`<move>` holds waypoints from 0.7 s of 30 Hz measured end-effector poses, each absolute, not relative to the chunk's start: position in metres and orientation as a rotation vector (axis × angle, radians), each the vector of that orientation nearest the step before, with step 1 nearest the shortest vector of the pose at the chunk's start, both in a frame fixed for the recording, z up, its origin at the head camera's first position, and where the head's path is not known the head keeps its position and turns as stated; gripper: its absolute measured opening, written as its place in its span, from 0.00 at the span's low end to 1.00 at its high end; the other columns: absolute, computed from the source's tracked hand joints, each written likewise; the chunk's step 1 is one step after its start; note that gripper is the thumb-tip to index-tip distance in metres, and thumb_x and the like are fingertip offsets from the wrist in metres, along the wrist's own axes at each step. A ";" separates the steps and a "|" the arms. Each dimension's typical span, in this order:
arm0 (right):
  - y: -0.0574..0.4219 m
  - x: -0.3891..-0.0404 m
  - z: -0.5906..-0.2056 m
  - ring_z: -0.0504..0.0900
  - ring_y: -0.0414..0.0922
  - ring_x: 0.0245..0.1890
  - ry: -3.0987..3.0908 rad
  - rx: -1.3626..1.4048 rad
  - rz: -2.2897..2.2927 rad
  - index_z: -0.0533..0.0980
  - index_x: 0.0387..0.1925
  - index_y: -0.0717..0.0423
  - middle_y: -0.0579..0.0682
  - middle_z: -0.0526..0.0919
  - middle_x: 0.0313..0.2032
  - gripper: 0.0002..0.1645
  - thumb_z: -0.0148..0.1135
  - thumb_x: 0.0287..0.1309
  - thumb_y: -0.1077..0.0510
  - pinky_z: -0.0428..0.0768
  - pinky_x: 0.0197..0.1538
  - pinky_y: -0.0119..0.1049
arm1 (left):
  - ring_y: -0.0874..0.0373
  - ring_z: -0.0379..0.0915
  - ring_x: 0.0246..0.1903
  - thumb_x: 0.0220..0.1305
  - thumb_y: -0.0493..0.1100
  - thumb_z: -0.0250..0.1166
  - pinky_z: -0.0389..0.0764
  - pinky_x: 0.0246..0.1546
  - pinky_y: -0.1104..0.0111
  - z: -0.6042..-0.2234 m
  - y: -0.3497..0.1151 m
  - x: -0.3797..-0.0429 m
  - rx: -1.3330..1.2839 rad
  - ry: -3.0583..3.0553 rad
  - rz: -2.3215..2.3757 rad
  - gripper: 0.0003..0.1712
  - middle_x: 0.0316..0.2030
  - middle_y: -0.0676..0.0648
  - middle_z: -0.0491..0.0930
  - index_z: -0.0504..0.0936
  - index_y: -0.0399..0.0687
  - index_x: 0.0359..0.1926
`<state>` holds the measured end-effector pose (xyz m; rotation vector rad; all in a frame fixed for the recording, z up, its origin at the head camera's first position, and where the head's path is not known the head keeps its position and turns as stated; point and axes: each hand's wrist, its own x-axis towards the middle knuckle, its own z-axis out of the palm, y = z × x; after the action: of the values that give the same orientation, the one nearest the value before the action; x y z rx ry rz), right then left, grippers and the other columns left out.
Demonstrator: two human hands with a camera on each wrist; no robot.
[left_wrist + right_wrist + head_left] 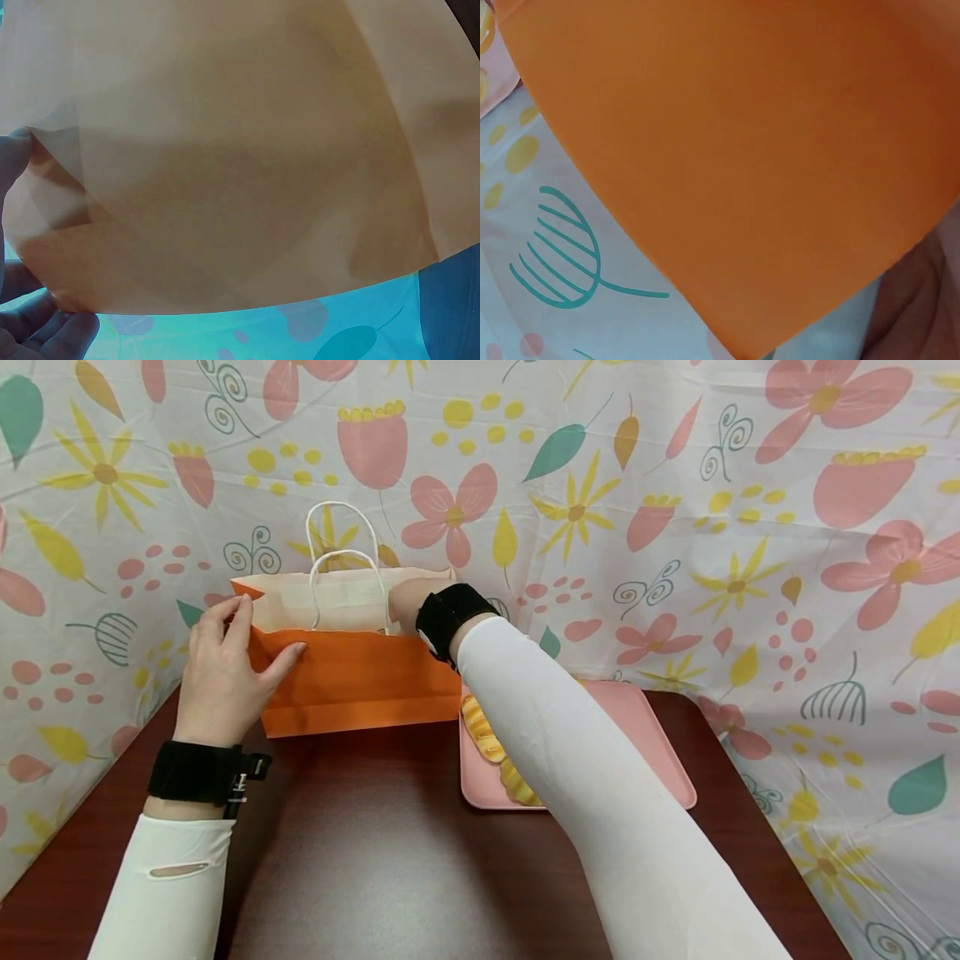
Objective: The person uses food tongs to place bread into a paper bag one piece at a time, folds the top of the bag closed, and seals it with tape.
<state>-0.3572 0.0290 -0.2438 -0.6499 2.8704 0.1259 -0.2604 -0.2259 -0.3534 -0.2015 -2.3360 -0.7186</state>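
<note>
An orange paper bag (360,681) with white twisted handles and a pale inside stands upright, its mouth spread. My left hand (225,668) grips the bag's left top corner, thumb on the front panel and fingers around the side. In the left wrist view, the fingertips (71,334) curl at the paper's edge. My right hand (408,602) reaches down into the bag at its right end. Its fingers are hidden behind the front panel, and I cannot tell whether they hold anything. The right wrist view is mostly orange paper, with part of the hand (911,300) at lower right.
Right of the bag, a pink tray (652,739) lies on the dark wooden table (375,860). Yellow-brown bread-like pieces (482,731) sit on it, partly covered by my right sleeve (585,777). A floral curtain (675,527) hangs close behind the table.
</note>
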 end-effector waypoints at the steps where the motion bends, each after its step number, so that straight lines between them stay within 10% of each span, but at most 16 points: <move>1: 0.029 -0.358 -0.244 0.72 0.46 0.29 2.866 -0.676 0.165 0.79 0.31 0.49 0.46 0.72 0.30 0.15 0.57 0.80 0.57 0.70 0.33 0.34 | 0.26 0.62 0.73 0.70 0.50 0.81 0.69 0.75 0.34 -0.353 -0.226 -0.260 -0.202 -2.336 -0.719 0.51 0.75 0.27 0.66 0.67 0.30 0.82; 13: 0.032 -0.404 -0.270 0.75 0.45 0.33 2.914 -0.770 0.238 0.83 0.30 0.40 0.43 0.75 0.29 0.15 0.61 0.77 0.53 0.73 0.40 0.36 | 0.26 0.62 0.73 0.70 0.50 0.81 0.70 0.74 0.33 -0.353 -0.225 -0.260 -0.199 -2.341 -0.716 0.50 0.75 0.27 0.66 0.68 0.30 0.81; 21: 0.035 -0.371 -0.243 0.73 0.46 0.34 2.870 -0.875 0.317 0.89 0.41 0.49 0.46 0.76 0.31 0.10 0.65 0.78 0.53 0.71 0.41 0.35 | 0.26 0.62 0.73 0.70 0.50 0.81 0.69 0.75 0.33 -0.353 -0.225 -0.259 -0.198 -2.336 -0.716 0.50 0.75 0.27 0.66 0.68 0.30 0.81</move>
<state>-0.3715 0.0345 -0.2429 -0.8753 2.8702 0.3174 -0.2595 -0.2247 -0.3534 -0.1983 -2.3362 -0.7161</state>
